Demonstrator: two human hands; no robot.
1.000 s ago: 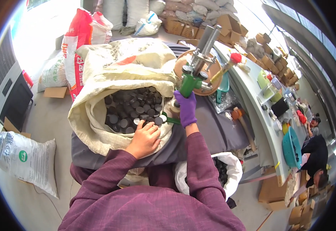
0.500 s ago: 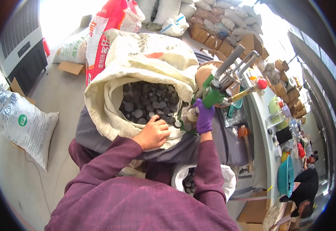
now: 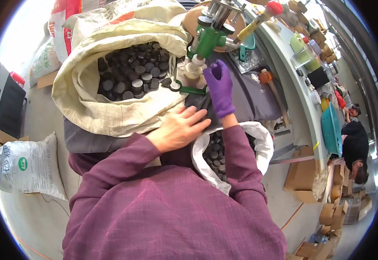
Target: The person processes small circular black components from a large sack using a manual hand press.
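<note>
My bare left hand (image 3: 179,129) lies palm down with its fingers spread, at the near right edge of the open cream woven sack (image 3: 78,97). Inside that sack are many black round caps (image 3: 132,74). My right hand (image 3: 220,89), in a purple glove, has its fingers curled in just right of a green hand press (image 3: 206,41). Whatever those fingers hold, if anything, is hidden. Below the press, a green flat arm (image 3: 191,89) carries a small round piece at its left end. A white bag (image 3: 262,149) with more black caps (image 3: 215,151) sits under my right forearm.
Grey cloth (image 3: 245,97) covers the work surface. Right of it are a hammer-like tool with an orange head (image 3: 265,77) and a long table with a teal basket (image 3: 331,130). A full white sack (image 3: 26,167) stands at left. Another person (image 3: 355,147) is at far right.
My left hand has left the caps at the sack's mouth and now rests spread out nearer my right forearm. The right hand has come off the press. The whole view has shifted.
</note>
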